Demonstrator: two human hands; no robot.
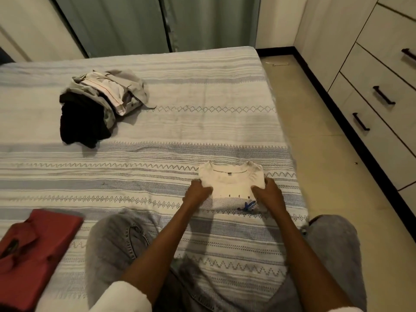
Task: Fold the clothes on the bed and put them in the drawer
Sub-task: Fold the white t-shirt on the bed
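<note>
A folded white T-shirt with a blue print lies on the striped bedspread near the bed's right edge. My left hand grips its left side, thumb on top. My right hand grips its right side the same way. A folded red shirt lies at the near left of the bed. A loose pile of grey, white and black clothes sits further back on the left. White drawers with dark handles line the right wall, all closed.
My knees in grey jeans rest on the bed's near side. A strip of beige floor runs between bed and drawers. Green curtains hang behind the bed.
</note>
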